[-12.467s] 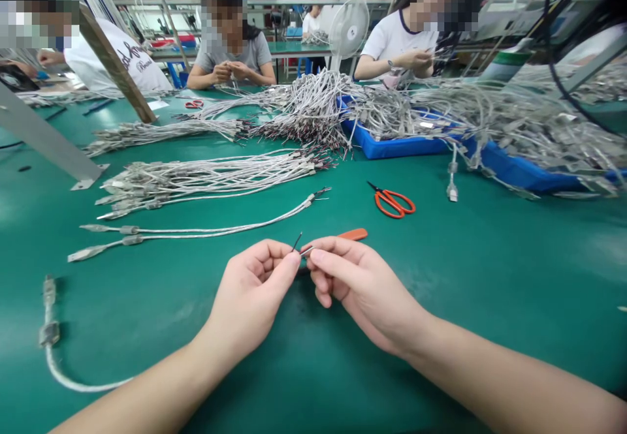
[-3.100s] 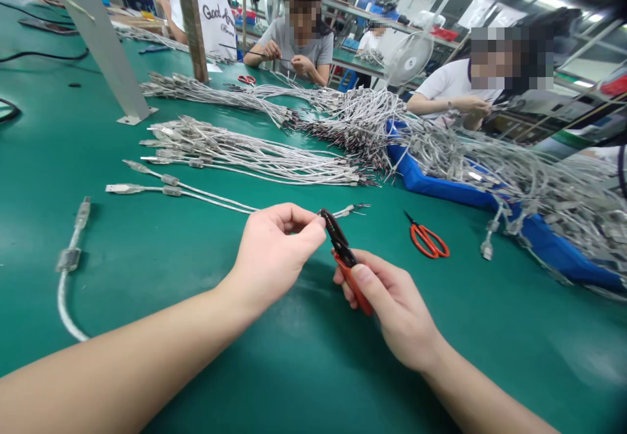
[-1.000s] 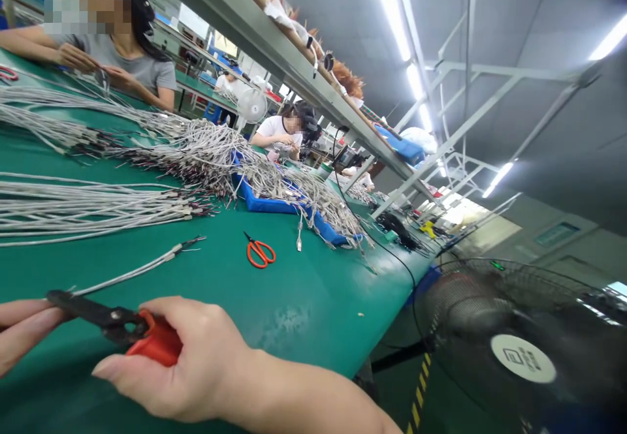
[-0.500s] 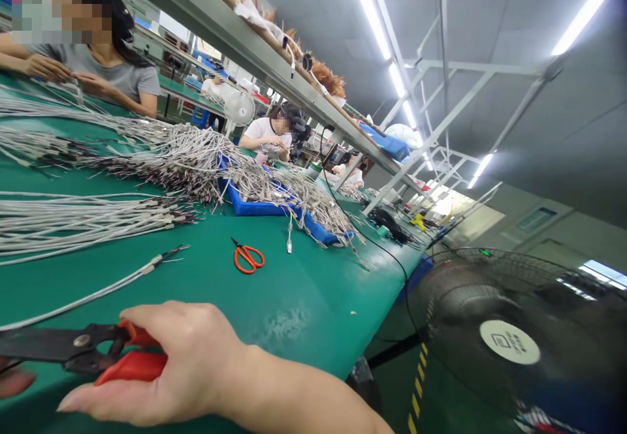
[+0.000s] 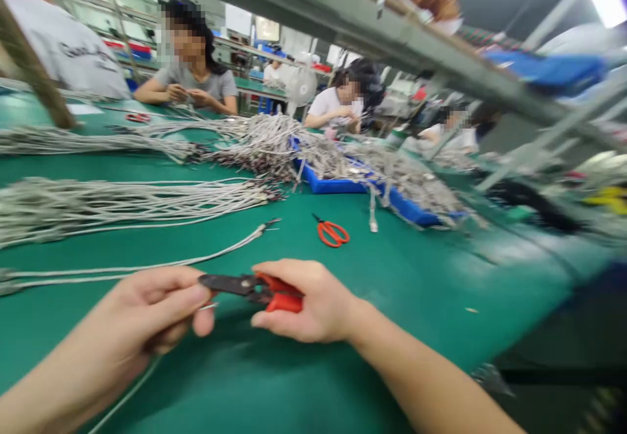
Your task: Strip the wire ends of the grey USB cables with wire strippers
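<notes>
My right hand [image 5: 313,300] is closed round the red handles of a wire stripper [image 5: 255,287], whose black jaws point left. My left hand [image 5: 147,316] pinches the end of a grey cable [image 5: 127,395] right at those jaws; the cable runs down and left under my forearm. Both hands hover just above the green table [image 5: 416,277]. The picture is blurred by head motion.
Bundles of grey cables [image 5: 122,202] lie to the left and behind. Orange scissors [image 5: 333,233] rest beyond my hands, and a blue tray [image 5: 337,185] heaped with cables stands behind them. Other people sit working across the table. The table edge falls away on the right.
The view has swung back left from the fan and ceiling to the table. My left hand is fully in view again, pinching the cable at the stripper's jaws; my right hand keeps its grip.
</notes>
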{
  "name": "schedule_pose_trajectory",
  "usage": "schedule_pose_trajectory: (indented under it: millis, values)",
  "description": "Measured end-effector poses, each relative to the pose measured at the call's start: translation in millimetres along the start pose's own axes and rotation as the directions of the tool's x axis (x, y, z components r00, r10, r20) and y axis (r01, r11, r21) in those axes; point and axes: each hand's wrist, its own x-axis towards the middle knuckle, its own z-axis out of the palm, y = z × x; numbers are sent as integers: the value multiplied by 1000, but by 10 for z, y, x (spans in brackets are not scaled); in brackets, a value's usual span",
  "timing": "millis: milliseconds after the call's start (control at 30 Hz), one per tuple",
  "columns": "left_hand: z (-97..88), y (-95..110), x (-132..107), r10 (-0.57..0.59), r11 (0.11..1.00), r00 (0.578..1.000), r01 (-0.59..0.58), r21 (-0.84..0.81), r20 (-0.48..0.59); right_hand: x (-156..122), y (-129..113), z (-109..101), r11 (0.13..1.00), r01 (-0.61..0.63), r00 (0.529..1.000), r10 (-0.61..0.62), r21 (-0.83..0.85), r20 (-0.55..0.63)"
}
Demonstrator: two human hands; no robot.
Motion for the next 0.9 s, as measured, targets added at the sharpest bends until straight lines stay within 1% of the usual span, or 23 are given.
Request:
schedule_pose_trajectory:
  millis: [67,133,233,400,467,667,900]
  values:
    - [-11,138,-42,-78,997,986,76,19,148,-7,32,-4,998,42,999,-42,-54,-3]
    - [-8,184,-8,-72,997,977,73,4,201,-12,43,-15,988,124,992,-126,-92,-16]
    - [-40,143,31,-85,996,962,91,-9,260,-18,16,-47,969,202,979,-206,-143,-10]
    - [-85,100,-6,-69,995,920,89,-35,386,-43,-26,-70,941,260,964,-267,-215,-4]
    - [-75,110,-15,-69,994,911,98,-51,406,-61,-17,-61,935,263,962,-273,-239,-8]
    - [-54,95,-10,-120,983,901,167,-78,416,-98,13,-39,922,273,955,-294,-274,-38]
    - [-72,60,-14,-119,978,895,180,-103,429,-102,-17,-43,923,260,958,-284,-284,-46]
